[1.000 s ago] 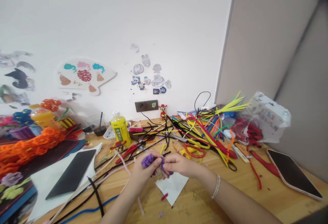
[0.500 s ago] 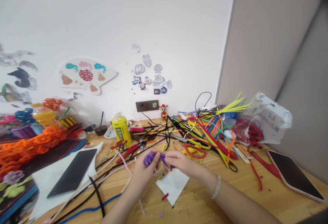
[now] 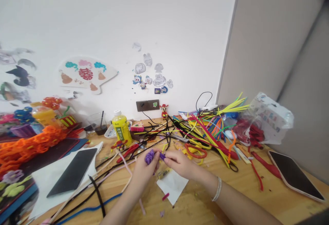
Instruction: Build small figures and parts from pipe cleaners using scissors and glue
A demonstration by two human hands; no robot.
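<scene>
My left hand (image 3: 142, 172) is closed on a purple pipe-cleaner flower (image 3: 149, 156), held just above the wooden desk (image 3: 257, 201). My right hand (image 3: 179, 163) pinches the purple stem end (image 3: 162, 156) right beside the flower; a silver bracelet (image 3: 217, 188) is on that wrist. A small yellow piece (image 3: 163, 174) and a white paper square (image 3: 173, 185) lie under the hands. A pink scrap (image 3: 165, 197) rests on the paper's near edge.
A tangle of coloured pipe cleaners (image 3: 205, 132) fills the back right, with a plastic bag (image 3: 267, 118). A yellow bottle (image 3: 121, 128), red pliers (image 3: 128, 151), two tablets (image 3: 74, 172) (image 3: 295, 178) and orange pipe-cleaner work (image 3: 28, 146) also sit on the desk.
Both hands have lifted slightly away from me with the purple flower. The loose purple stem that hung by my right hand is drawn in to a short end beside the flower.
</scene>
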